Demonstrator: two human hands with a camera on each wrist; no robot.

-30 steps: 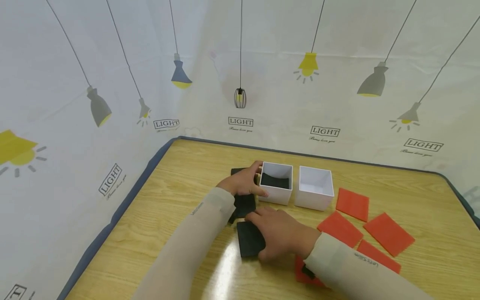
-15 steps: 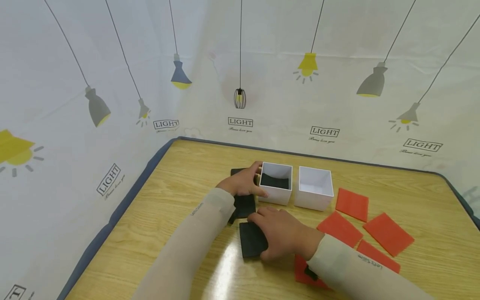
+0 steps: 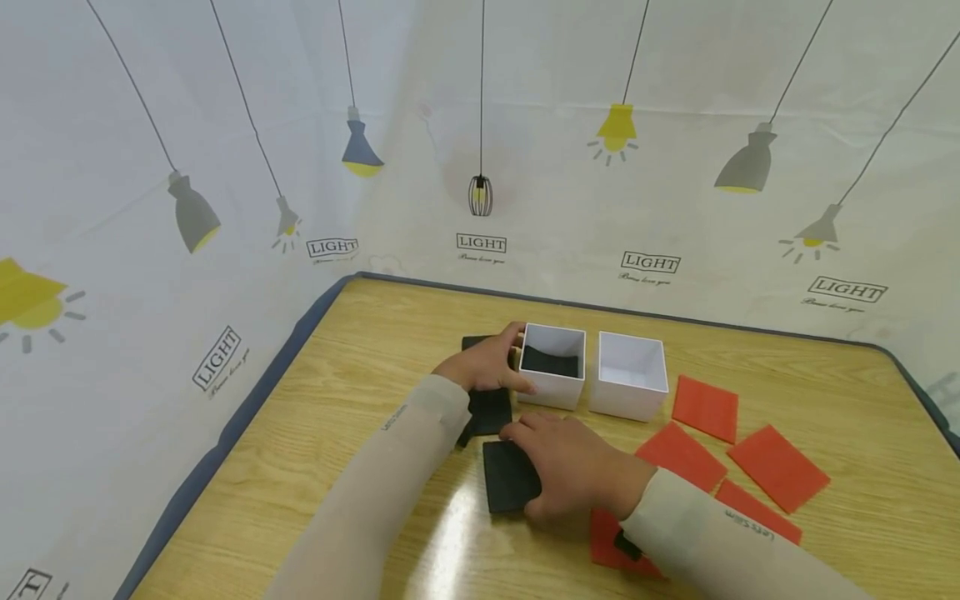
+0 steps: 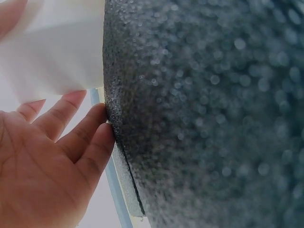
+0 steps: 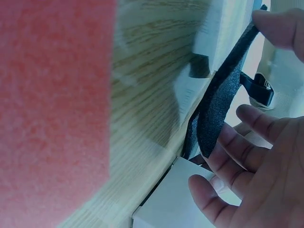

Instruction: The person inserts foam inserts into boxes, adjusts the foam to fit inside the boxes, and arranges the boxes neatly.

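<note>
My right hand (image 3: 573, 467) pinches a square black foam sheet (image 3: 510, 477) between thumb and fingers. Seen from the right wrist, this black foam sheet (image 5: 222, 102) bows between the thumb above and the fingertips below. At the left white box (image 3: 551, 390), my left hand (image 3: 486, 363) has its thumb on the front face and its fingers along the far left side. Inside that box lies black foam (image 3: 550, 362). Under and beside the left hand, more black foam sheets (image 3: 491, 412) lie on the table, filling much of the left wrist view.
A second white box (image 3: 628, 403), with nothing visible inside, stands just right of the first. Several red foam sheets (image 3: 778, 468) are spread over the table's right side, one partly under the right forearm. A printed curtain (image 3: 555, 233) hangs behind the wooden table (image 3: 360, 375).
My right hand has shifted slightly to the right with the black foam sheet in its grip. The left hand and the boxes hold their places.
</note>
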